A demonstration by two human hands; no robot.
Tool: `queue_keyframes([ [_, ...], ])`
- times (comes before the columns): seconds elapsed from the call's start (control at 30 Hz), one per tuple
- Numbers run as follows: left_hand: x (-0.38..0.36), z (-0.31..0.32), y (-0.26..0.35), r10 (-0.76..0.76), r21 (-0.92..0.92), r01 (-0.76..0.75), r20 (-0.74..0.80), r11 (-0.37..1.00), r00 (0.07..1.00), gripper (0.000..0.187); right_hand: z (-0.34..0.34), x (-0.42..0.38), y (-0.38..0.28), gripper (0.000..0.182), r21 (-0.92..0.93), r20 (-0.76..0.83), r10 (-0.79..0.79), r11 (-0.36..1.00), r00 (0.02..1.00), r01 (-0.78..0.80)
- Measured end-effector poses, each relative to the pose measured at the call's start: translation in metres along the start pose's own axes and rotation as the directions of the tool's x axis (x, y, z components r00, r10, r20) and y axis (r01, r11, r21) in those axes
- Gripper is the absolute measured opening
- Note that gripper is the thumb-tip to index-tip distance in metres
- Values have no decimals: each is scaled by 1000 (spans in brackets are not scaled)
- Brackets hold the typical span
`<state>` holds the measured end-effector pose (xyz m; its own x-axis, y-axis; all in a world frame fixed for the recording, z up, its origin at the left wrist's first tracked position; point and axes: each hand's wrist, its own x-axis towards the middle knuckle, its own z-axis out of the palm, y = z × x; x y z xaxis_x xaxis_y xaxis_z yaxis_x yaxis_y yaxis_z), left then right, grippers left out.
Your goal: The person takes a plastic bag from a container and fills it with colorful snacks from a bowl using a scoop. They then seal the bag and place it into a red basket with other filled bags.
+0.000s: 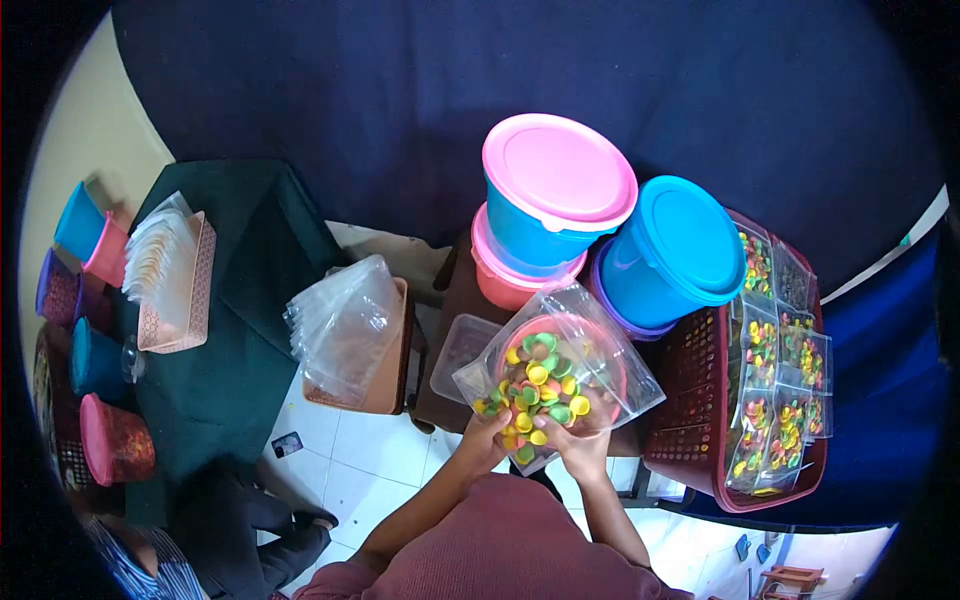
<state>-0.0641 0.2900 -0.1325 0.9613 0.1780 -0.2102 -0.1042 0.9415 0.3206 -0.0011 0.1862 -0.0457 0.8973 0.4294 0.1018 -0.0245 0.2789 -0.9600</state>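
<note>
Both of my hands hold a clear plastic bag (636, 388) with green, yellow and brown-orange round pieces (540, 385) gathered in its lower part. My left hand (484, 440) grips the bag's lower left side, and my right hand (578, 448) grips its lower right, thumb over the plastic. Behind the see-through bag shows a round pink container (612, 352). Just left of the bag is a clear plastic box (458, 352), partly covered by it.
Lidded tubs, pink-topped (560, 172) and blue-topped (690, 240), stand behind. A maroon basket (690, 420) at right holds filled bags (790, 400). Empty bags (350, 325) lie on a brown basket; more (160, 255) sit far left near colored pots (115, 440). A seated person (250, 520) is lower left.
</note>
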Motion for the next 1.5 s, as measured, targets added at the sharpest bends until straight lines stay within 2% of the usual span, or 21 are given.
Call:
queue_keyframes([
  [0.07,3,0,3,-44,47,42,55,998,998,38,-7,2,3,34,0,76,213,977,974,-214],
  [0.17,6,-9,-1,-62,-35,68,149,997,987,40,-9,3,7,36,43,81,135,989,988,-139],
  [0.23,5,-7,-8,-40,-58,46,104,997,994,41,-8,-1,23,35,-19,-57,137,990,989,-139],
  [0.3,1,-10,-11,-82,73,86,-62,994,995,44,-9,-2,36,34,-177,-139,110,975,984,-134],
  [0.33,1,-14,-10,-110,-6,110,-25,994,994,44,-7,-1,31,34,-171,-142,109,976,984,-132],
  [0.4,2,-16,-8,-78,-6,78,26,997,997,47,-2,4,13,31,22,-9,148,989,989,-148],
  [0.47,3,-13,-6,-39,-3,40,159,999,987,53,-4,7,8,30,16,14,153,988,988,-153],
  [0.57,4,-11,-6,6,135,-21,110,991,994,54,-5,7,8,24,43,34,173,984,984,-174],
  [0.67,4,-5,-1,-9,110,-8,147,994,989,53,-10,6,16,38,41,105,172,983,980,-177],
  [0.73,7,-12,3,-8,34,2,196,999,981,51,-8,6,19,57,-34,94,65,997,993,-62],
  [0.77,8,-14,7,-8,-39,18,242,999,970,49,-7,6,17,57,-36,98,58,998,993,-55],
  [0.83,12,-20,23,45,-148,0,296,989,954,53,-7,7,8,73,-105,240,-193,969,951,223],
  [0.9,13,-25,38,121,75,-145,256,987,959,64,-14,9,-4,75,-64,324,-166,978,931,196],
  [0.93,16,-36,41,139,178,-178,214,968,967,67,-23,8,-5,72,-55,333,-147,983,931,175],
  [1.0,17,-42,42,172,174,-215,232,961,957,67,-36,6,-2,65,57,287,-106,994,952,94],
  [1.13,13,-35,38,188,120,-224,255,967,948,55,-45,4,-30,33,-73,194,-51,995,980,66],
  [1.23,10,-23,41,154,132,-192,259,972,954,44,-44,2,-39,28,-158,197,5,987,980,26],
  [1.3,10,-23,39,150,43,-178,370,983,917,41,-40,3,-44,20,-220,157,-12,974,987,47],
  [1.33,8,-19,35,195,5,-206,302,979,933,41,-40,3,-45,16,-230,145,-38,971,989,71],
  [1.43,7,1,31,255,-4,-269,335,963,907,42,-34,7,-52,5,-238,75,-80,966,994,96],
  [1.5,8,-3,27,225,33,-249,319,968,921,40,-35,8,-52,3,-373,22,-133,918,991,131],
])
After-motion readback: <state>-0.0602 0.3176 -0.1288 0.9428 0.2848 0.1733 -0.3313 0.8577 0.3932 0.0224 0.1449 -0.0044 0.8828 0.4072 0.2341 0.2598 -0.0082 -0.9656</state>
